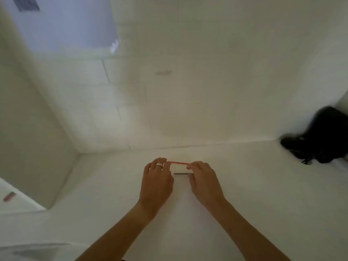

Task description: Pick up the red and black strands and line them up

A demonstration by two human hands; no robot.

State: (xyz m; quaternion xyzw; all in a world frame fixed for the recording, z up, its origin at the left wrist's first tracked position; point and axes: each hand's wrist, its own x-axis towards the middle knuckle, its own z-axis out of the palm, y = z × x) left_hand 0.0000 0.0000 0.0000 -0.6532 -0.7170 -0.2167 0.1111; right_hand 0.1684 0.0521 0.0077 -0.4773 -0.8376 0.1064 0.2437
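Far left, a small reddish-brown oblong object (9, 196) lies on a white ledge (22, 204), too blurred to show any writing. Toward the middle, on the white surface (244, 185), the left hand (157, 180), with a pale ring (159, 165) on one finger, curls its fingertips onto the left end of a thin red strip (178, 163). That strip runs straight across to the right hand (204, 180), whose bent fingers pinch its other end. A white flat piece (180, 168) sits between the two hands, a thin dark line (181, 173) along its near edge. No label is readable anywhere. Far right, a black bag (323, 136) slumps in the corner, well apart from both hands.
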